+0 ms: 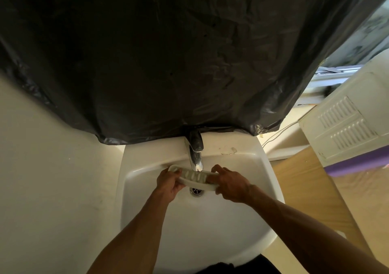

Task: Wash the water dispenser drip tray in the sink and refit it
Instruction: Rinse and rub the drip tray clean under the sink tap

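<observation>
The white slotted drip tray (pixel 194 177) is held level over the white sink (pixel 242 168), just under the spout of the chrome tap (pixel 196 153). My left hand (pixel 169 182) grips the tray's left end. My right hand (pixel 230 184) holds its right end, with fingers over the top edge. The metal drain (pixel 196 191) lies right below the tray. I cannot tell whether water is running.
A black plastic sheet (pixel 168 52) hangs over the wall above the tap. A white appliance with vent slots (pixel 347 124) stands on a wooden surface (pixel 305 181) to the right, with a purple strip (pixel 355 164) at its base. A cream wall (pixel 52 168) lies left.
</observation>
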`<state>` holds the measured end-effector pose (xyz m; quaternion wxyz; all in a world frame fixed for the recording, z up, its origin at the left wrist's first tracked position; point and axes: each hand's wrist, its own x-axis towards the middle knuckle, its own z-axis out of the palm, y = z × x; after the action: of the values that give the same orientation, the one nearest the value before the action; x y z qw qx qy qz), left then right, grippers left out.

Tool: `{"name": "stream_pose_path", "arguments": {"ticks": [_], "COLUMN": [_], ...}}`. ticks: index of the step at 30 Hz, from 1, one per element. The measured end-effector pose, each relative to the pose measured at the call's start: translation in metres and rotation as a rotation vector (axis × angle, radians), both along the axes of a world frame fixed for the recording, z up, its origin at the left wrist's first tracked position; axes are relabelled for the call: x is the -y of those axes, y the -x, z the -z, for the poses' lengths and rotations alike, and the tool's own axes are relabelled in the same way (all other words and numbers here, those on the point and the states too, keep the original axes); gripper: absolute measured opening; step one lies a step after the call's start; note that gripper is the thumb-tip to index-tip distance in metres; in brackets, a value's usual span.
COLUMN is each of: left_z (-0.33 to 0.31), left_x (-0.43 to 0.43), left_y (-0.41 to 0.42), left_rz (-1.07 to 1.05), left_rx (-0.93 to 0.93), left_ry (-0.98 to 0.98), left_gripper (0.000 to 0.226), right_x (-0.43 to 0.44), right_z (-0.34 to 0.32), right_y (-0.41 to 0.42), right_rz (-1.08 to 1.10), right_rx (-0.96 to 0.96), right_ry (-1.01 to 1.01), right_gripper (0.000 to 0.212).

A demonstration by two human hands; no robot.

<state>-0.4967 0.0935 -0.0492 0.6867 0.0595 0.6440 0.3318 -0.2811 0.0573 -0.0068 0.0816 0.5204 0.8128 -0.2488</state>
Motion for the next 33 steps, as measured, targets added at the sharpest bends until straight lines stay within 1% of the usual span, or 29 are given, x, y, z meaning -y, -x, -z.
{"name": "stream_pose_path", "arguments": {"ticks": [6, 10, 13, 15, 17, 21, 26, 33], "left_z": [0.006, 0.006, 0.005, 0.005, 0.005, 0.005, 0.008, 0.009], "left_x": [0.002, -0.001, -0.003, -0.002, -0.003, -0.006, -0.002, -0.006], "left_y": [0.0, -0.002, -0.004, -0.007, -0.01, -0.013, -0.015, -0.016], "left_rz": [-0.06, -0.055, -0.031, -0.014, 0.01, 0.039, 0.08, 0.082], "left_rx": [0.024, 0.026, 0.018, 0.018, 0.019, 0.03, 0.046, 0.039], "left_ry": [0.034, 0.077, 0.1, 0.1, 0.094, 0.075, 0.088, 0.11], "left_gripper": [0.042, 0.042, 0.04, 0.039, 0.039, 0.043, 0.039, 0.035], "right_x": [-0.005, -0.007, -0.006, -0.007, -0.007, -0.009, -0.013, -0.019], "right_z": [-0.003, -0.004, -0.004, -0.004, -0.004, -0.01, -0.014, -0.011], "right_y": [0.002, 0.001, 0.003, 0.006, 0.008, 0.012, 0.022, 0.022], "right_rz": [-0.051, -0.031, -0.015, -0.025, -0.047, -0.073, -0.108, -0.124], "right_rx": [0.04, 0.038, 0.049, 0.091, 0.137, 0.188, 0.276, 0.284], "right_ry": [0.012, -0.006, 0.004, 0.028, 0.055, 0.094, 0.125, 0.121], "right_gripper": [0.051, 0.055, 0.069, 0.081, 0.087, 0.084, 0.083, 0.079]}}
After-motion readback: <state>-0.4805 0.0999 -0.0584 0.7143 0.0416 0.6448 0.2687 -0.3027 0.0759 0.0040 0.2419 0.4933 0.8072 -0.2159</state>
